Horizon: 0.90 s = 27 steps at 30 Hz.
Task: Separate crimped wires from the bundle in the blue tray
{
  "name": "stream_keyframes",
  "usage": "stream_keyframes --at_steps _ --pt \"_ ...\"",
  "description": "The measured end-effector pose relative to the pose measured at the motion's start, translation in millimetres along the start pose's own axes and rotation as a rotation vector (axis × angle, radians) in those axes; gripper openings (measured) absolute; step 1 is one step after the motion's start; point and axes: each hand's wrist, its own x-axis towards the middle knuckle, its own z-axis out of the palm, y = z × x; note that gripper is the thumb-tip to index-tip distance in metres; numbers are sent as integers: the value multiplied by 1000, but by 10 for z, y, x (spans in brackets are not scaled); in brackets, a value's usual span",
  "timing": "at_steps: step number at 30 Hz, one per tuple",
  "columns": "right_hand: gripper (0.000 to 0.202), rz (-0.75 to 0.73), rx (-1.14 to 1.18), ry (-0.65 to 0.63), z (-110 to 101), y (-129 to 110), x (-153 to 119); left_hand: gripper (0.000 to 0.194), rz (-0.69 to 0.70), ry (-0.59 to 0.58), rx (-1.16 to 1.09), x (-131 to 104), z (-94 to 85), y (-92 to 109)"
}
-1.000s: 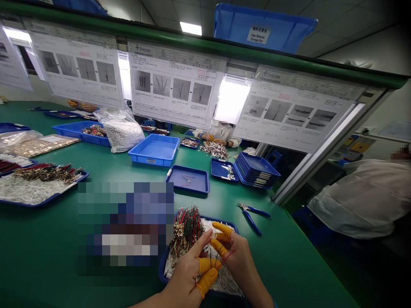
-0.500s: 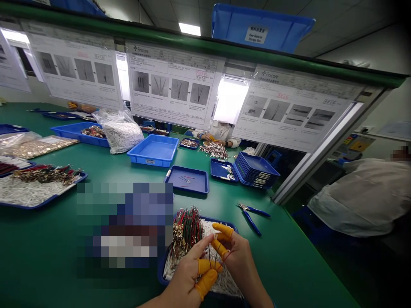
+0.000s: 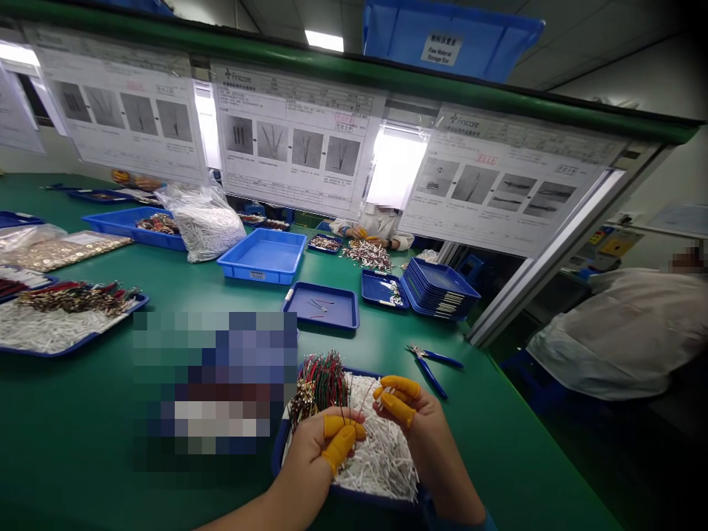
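My left hand (image 3: pixel 326 450), with yellow finger cots on thumb and forefinger, pinches a few thin wires (image 3: pixel 349 409) that stand upward from its fingertips. Just right of it my right hand (image 3: pixel 412 413), also in yellow cots, has its fingertips pressed together; a small whitish bit shows there, too small to name. Both hands are over a blue tray (image 3: pixel 279 450) of short white tubes (image 3: pixel 381 461). At that tray's left side lies a bundle of red, green and black wires (image 3: pixel 326 380) with metallic ends.
Pliers (image 3: pixel 428 365) lie right of the tray. Behind are a shallow blue tray (image 3: pixel 332 313) with loose wires, a blue bin (image 3: pixel 262 258), stacked trays (image 3: pixel 442 287) and a bag of white tubes (image 3: pixel 204 225). A person (image 3: pixel 379 225) sits opposite. Part of the left is pixelated.
My hands have moved apart, the left one down and left, the right one slightly up and right. More of the white tubes shows between them.
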Motion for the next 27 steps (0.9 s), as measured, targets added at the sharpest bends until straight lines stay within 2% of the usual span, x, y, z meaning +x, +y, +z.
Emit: stream_keyframes --at_steps 4,8,17,27 --pt "34 36 111 55 13 -72 -23 27 -66 -8 -63 22 -3 -3" --pt "36 34 108 54 27 -99 -40 30 -102 -26 -28 22 10 14" --pt "35 -8 82 67 7 -80 -33 28 -123 -29 83 17 10 53" --pt "34 -38 61 81 38 -106 -48 22 -111 -42 88 21 21 68"
